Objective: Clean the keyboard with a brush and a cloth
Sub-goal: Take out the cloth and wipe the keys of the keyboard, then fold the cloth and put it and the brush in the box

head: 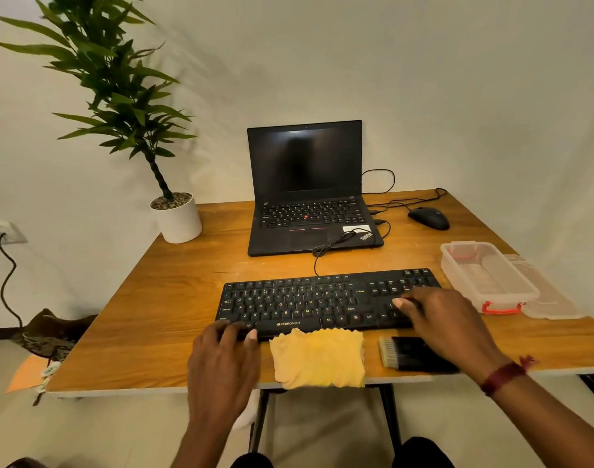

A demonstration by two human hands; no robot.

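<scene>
At the near edge of the surface (174,298): keyboard (326,300) lying flat, black, cabled back toward the laptop (309,190). Left hand (221,363) on the keyboard's front-left corner, fingers curled over the edge, thumb on the front lip; looks like a light steadying grip, not a lift. Right hand (447,325) spread over the right key block, fingers loosely extended and touching keys, gripping nothing visible. Cloth (319,358) yellow, folded, just in front of the keyboard, touching its front edge and hanging slightly over the surface's edge. Brush (403,352) just right of the cloth, pale bristles pointing left, black handle partly hidden under the right wrist. Neither tool picked up yet; cleaning likely not begun. Handling guess: keyboard rigid, light, apt to slide on smooth wood, so pin it by a corner or end, not by the keys; cable limits how far it can shift. Brush stiff, small, best taken by the black handle, bristles kept free. Cloth soft, limp, pinch anywhere, bunch before wiping; overhang means a nudge could drop it. Mouse (429,217), clear box (488,278) and plant (174,214) well apart from the work.
</scene>
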